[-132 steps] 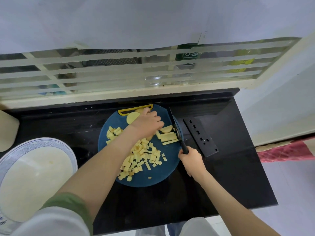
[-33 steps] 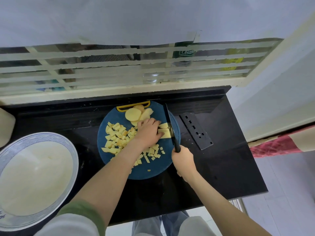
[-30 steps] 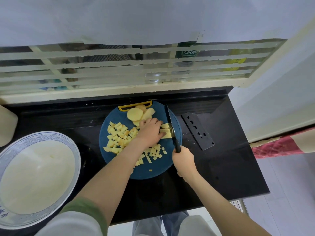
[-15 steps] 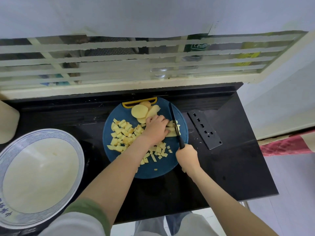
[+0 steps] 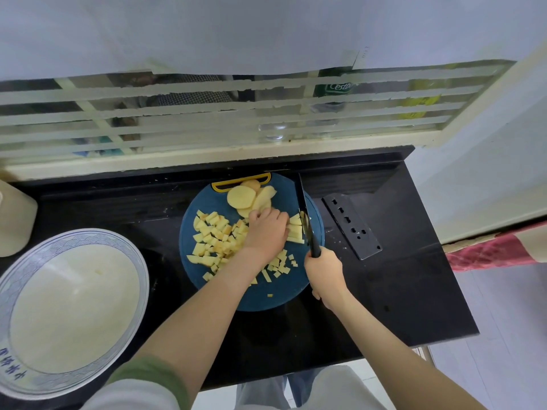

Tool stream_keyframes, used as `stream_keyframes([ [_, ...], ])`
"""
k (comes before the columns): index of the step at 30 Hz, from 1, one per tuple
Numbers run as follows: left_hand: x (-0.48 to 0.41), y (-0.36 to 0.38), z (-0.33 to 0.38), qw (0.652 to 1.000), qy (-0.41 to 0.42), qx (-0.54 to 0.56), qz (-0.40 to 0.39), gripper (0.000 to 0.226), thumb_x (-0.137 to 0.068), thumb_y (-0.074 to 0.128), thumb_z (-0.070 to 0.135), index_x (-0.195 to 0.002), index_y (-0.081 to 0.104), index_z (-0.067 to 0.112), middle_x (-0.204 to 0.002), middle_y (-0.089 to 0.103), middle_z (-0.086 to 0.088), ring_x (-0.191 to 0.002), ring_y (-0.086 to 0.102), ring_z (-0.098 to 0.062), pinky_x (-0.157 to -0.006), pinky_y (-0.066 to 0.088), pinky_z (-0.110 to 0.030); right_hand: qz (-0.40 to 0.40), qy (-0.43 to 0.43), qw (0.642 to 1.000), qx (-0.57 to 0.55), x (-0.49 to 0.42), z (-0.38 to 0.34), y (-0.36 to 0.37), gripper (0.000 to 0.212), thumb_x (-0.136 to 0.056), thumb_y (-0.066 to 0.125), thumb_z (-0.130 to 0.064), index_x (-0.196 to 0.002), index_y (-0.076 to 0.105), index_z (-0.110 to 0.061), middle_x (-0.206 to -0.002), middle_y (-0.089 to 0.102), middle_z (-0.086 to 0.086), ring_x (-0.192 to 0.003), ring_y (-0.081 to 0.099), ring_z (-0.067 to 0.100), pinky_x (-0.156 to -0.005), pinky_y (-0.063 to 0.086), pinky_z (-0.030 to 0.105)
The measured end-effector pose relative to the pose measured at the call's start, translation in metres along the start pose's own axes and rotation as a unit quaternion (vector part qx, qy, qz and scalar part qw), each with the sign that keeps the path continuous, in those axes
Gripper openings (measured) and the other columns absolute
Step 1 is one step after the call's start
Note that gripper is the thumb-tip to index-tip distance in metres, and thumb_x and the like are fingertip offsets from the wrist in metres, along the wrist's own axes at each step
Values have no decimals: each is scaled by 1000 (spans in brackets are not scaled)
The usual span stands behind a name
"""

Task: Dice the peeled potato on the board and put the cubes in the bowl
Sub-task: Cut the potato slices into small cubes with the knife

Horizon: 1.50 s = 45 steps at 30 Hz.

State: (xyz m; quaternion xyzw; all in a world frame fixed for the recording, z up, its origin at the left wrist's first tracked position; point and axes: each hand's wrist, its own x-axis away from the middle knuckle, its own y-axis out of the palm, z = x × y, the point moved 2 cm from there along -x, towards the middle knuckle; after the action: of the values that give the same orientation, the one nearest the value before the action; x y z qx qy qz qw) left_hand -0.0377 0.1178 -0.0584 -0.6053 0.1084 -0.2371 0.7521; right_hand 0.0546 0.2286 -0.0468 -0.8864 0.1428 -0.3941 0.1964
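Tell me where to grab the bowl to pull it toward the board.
Pinch the bowl by its rim's right edge, coming from the board side. It sits upright, wide and shallow, so the flared rim gives purchase, and that edge is nearest the board.

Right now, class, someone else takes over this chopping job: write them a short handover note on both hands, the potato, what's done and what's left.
Left hand holds the potato strips down on the board. Right hand grips the knife, blade on those strips.
Done: cubes piled on the board's left side.
Left: dice the strips and the slices at the far edge, then move all cubes into the bowl, which looks empty.
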Motion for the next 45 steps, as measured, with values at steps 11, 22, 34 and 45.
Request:
stream_keyframes([
  [11,-3,-3,2,1000,-5,-2,-6,22,-100,39,26,-113,53,14,-118,56,-1,-115,44,-21,-92,23,-36,-10,4,999,34,11,7,8,19,-99,40,-15,-84,51,-16,-79,54,5,-65,51,17,-58,48,31],
  [22,-8,2,-4,999,23,29,-22,17,-100,41,21,-108,55,14,-113,58,1,-110,44,-19,-90,19,-34,-2,30,997,71,1,11,12,14,-95,41,-12,-88,53,-14,-85,57,6,-80,61,26,-68,56,39],
  [34,-1,-2,2,999,13,41,-29,17,-99,43,25,-106,56,16,-112,59,3,-111,44,-18,-92,21,-35,-17,32,999,-30,-6,-3,5,19,-95,43,-14,-77,48,-12,-67,45,5,-50,38,18,-45,31,27],
  [45,16,-10,0,999,-34,4,-14,41,-89,57,41,-123,47,20,-123,52,3,-116,44,-18,-93,24,-36,-29,10,999,-22,18,10,4,18,-98,43,-16,-81,49,-14,-70,47,5,-54,40,16,-52,41,31],
])
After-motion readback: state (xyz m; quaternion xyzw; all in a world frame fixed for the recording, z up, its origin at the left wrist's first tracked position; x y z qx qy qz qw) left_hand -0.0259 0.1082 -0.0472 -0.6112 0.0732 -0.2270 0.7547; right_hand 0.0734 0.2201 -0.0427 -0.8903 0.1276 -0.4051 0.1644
